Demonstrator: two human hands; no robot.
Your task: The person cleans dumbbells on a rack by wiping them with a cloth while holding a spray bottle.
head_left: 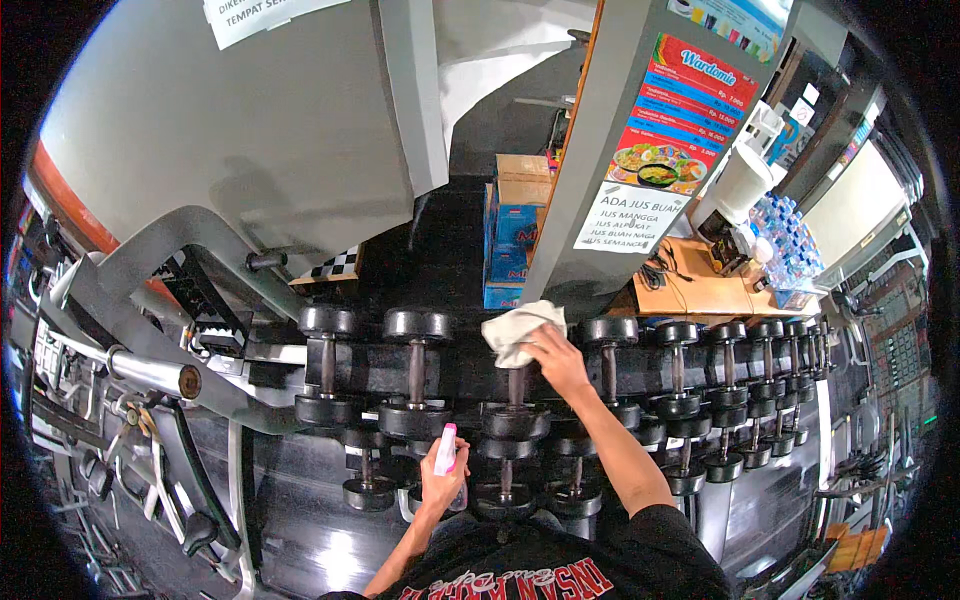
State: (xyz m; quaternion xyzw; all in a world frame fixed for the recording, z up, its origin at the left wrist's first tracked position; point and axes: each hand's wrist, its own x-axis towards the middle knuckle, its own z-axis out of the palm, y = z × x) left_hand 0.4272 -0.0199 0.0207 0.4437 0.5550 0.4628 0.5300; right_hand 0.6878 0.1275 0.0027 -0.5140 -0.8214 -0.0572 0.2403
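My right hand [556, 358] presses a pale cloth [517, 330] onto the far head of a black dumbbell [516, 421] on the rack. The cloth covers most of that far head, while the metal handle and near head stay visible. In my left hand [442, 480] is a spray bottle with a white and pink trigger head [445, 450], held upright close to my body. Its lower part is mostly hidden by my fingers. To the left of the wiped dumbbell lies another dumbbell [416, 367], and to its right a further one [610, 367].
More dumbbells [727, 367] run along the two-tier rack to the right. A grey pillar [600, 274] with posters rises just behind it. Beyond are stacked cardboard boxes [517, 225] and a wooden table [679, 292] with bottles [786, 232]. A weight machine's bar [161, 375] juts in at left.
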